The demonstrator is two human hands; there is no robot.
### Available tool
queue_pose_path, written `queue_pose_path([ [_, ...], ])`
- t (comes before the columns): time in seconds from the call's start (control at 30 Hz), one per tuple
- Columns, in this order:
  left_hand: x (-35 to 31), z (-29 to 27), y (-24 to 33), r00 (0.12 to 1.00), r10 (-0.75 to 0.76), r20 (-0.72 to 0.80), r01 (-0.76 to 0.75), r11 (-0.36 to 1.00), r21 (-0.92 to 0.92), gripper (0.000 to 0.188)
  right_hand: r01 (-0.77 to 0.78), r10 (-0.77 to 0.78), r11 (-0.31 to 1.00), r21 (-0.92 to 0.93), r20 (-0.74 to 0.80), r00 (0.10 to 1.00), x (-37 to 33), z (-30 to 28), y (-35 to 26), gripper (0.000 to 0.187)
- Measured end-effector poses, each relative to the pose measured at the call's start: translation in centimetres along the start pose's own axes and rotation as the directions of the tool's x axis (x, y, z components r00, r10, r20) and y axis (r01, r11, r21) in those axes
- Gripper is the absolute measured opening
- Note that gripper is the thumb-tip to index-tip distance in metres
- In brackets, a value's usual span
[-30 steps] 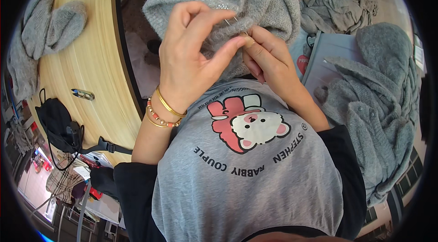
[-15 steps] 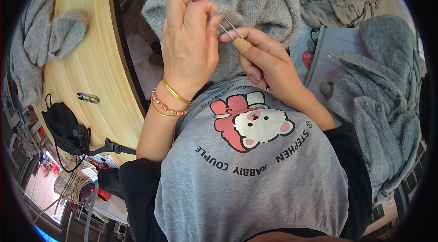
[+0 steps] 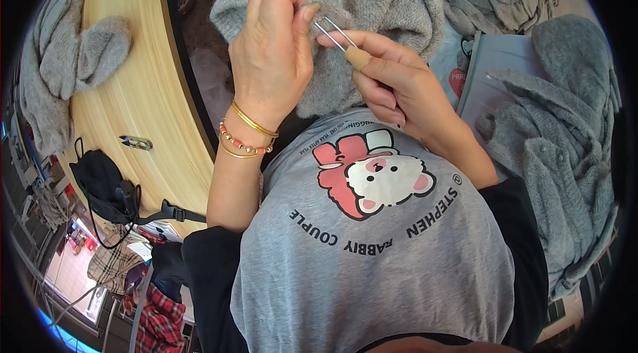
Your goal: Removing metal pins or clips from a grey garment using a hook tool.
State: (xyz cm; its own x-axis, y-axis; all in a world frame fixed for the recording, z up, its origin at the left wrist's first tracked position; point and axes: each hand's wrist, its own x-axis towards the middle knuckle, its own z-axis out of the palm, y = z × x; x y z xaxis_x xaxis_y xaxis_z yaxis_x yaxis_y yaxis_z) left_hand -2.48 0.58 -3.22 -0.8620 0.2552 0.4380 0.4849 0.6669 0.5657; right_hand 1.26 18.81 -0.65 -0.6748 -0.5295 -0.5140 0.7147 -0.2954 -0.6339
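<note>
Knit [image 3: 399, 10] is grey, bunched in front of the person's chest, just right of the bench [image 3: 126, 60] edge. Left hand [image 3: 272, 54] closed in a pinch at the near fold of it. Right hand [image 3: 405, 80] closed too, two thin metal rods [image 3: 339, 32] clamped between index finger and taped thumb, other fingers curled.

Handling: knit looks soft, fuzzy, limp; probably light per fold, but the bulk would drag. Loose loops likely snag or stretch, so best pinched at a doubled edge, close to the rods. Rods look stiff, smooth, likely slippery; hold near the thumb end, tips free.

Can't make out: whether the rods are two pieces or one bent one; their rear ends sit under the right thumb. Far tips blur into the wool, so unclear if they're through any loops. Left fingertips mostly hidden. Knit's top cut off by frame.
</note>
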Motion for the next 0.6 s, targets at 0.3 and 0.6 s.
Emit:
queue_pose_path([
  [0.3, 0.6, -0.2, -0.1, 0.998, 0.012, 0.064, -0.011, 1.000, -0.013, 0.008, 0.319, -0.558, 0.480, -0.817, -0.004, 0.830, 1.3, -1.5, 3.3, 0.037],
  [0.6, 0.9, -0.4, -1.4, 0.999, 0.010, 0.052, 0.002, 0.973, -0.230, 0.008, -0.221, 0.069, 0.805, 0.550, 0.284, 0.956, 0.3, -1.8, -0.1, 0.037],
])
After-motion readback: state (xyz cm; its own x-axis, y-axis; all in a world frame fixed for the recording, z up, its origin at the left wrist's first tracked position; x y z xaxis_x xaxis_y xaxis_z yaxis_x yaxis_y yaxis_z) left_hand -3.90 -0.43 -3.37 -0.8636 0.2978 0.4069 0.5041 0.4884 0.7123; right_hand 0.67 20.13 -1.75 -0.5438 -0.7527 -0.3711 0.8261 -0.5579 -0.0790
